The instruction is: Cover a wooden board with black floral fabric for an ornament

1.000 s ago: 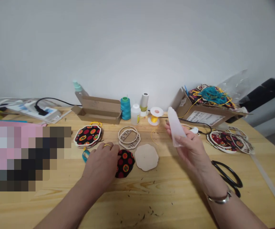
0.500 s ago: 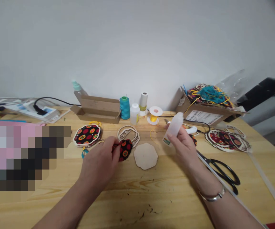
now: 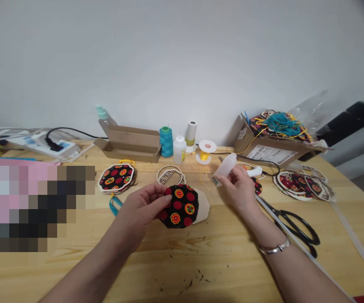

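Between thumb and fingers, my left hand [image 3: 147, 208] pinches a black fabric piece with red dots and orange flowers [image 3: 182, 208]. The fabric hangs partly over a pale scalloped board [image 3: 203, 207] on the table; I cannot tell whether they touch. My right hand [image 3: 240, 189] is closed around a translucent white squeeze bottle [image 3: 225, 168], tilted with its labelled end toward the lower left. A pale openwork frame with a ring [image 3: 168, 171] lies just behind the fabric. Left of my left hand is a stack of finished-looking patterned pieces [image 3: 116, 178] with a teal tassel [image 3: 115, 206].
At the back stand a cardboard box [image 3: 131, 147], teal thread cone [image 3: 166, 142], small bottle [image 3: 179, 150] and yellow thread spool [image 3: 205, 152]. Black scissors [image 3: 298, 227] lie right of my right forearm. A filled carton [image 3: 270, 149] and patterned pieces [image 3: 298, 183] are farther right. Dark scraps dot the front.
My left hand has brought the fabric piece rightward and spread it to view, now partly covering the scalloped board. My right hand has lowered the bottle slightly to the left.
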Tool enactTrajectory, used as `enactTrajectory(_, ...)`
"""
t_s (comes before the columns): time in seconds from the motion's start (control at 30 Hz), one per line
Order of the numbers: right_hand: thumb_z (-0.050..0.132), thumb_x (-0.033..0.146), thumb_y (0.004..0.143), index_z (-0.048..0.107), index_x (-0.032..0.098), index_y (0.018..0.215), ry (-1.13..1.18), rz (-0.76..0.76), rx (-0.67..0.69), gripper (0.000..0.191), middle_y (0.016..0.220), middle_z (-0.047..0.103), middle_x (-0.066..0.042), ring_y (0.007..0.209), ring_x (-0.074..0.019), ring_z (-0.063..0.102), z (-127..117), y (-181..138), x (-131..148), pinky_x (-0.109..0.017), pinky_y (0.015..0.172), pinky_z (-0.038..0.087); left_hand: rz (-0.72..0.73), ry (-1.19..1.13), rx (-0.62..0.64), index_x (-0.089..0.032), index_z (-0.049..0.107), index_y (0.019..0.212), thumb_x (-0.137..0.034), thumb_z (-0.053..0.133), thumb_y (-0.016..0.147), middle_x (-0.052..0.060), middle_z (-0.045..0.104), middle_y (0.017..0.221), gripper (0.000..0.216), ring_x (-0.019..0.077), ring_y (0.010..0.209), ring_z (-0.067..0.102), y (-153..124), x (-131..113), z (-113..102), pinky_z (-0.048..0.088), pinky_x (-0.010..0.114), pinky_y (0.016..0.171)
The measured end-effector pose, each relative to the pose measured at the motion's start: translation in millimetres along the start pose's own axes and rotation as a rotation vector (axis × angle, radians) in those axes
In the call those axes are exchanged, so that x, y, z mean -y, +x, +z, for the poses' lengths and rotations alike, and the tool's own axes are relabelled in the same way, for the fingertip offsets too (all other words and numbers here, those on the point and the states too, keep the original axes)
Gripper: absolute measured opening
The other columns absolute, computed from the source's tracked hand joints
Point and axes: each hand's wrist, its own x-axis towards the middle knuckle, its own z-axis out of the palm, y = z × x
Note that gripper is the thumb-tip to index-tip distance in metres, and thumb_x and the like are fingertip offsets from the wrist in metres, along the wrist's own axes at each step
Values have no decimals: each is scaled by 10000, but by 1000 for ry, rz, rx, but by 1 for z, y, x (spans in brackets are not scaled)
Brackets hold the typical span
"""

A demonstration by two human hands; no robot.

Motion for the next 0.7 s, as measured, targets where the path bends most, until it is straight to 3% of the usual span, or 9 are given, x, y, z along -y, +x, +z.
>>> enactTrajectory(0.23,648,390,674,463,187,607,-87,32,41,282,624,424,32,597,-142,415,1,1,-6,-284,577,340,-70,-28,56,-153,613,768,-267,697,668,-20,651,680,173,85,584,569,-1,5,2,432,172,528)
enactTrajectory(0.33,650,434,671,531,158,911,-38,70,8,385,743,482,3,588,-131,431,-3,-3,-2,-280,552,370,-66,-18,55,-153,614,761,-274,702,659,-23,641,662,180,84,572,558,-1,6,2,431,170,520)
enactTrajectory(0.4,640,439,693,437,152,1151,-6,26,-109,577,869,490,-38,631,-137,456,-9,-9,7,-279,555,395,-64,-16,49,-154,615,760,-275,701,657,-24,638,661,181,84,569,552,-1,6,2,431,171,518)
enactTrajectory(0.47,605,406,744,446,166,1157,4,-82,-201,503,854,491,-36,657,-140,465,-16,-18,19,-272,569,401,-57,-6,46,-155,614,761,-275,696,664,-25,635,665,175,83,574,549,0,7,2,431,173,521)
enactTrajectory(0.53,529,367,816,557,181,952,78,-150,-100,232,697,494,0,591,-123,451,-20,-27,30,-250,548,383,-35,13,56,-157,612,759,-277,683,682,-27,628,662,160,85,576,544,0,7,3,430,180,525)
enactTrajectory(0.57,483,370,847,581,181,843,141,-122,18,212,622,481,12,548,-113,437,-19,-31,35,-239,519,366,-14,28,63,-159,611,756,-277,676,692,-29,624,656,149,86,574,541,0,8,3,433,186,530)
enactTrajectory(0.7,373,520,865,599,162,608,325,196,413,496,470,442,14,440,-95,407,-9,-40,40,-225,425,296,214,148,48,-190,619,763,-239,636,740,-16,647,736,57,116,674,575,-2,8,4,471,247,656)
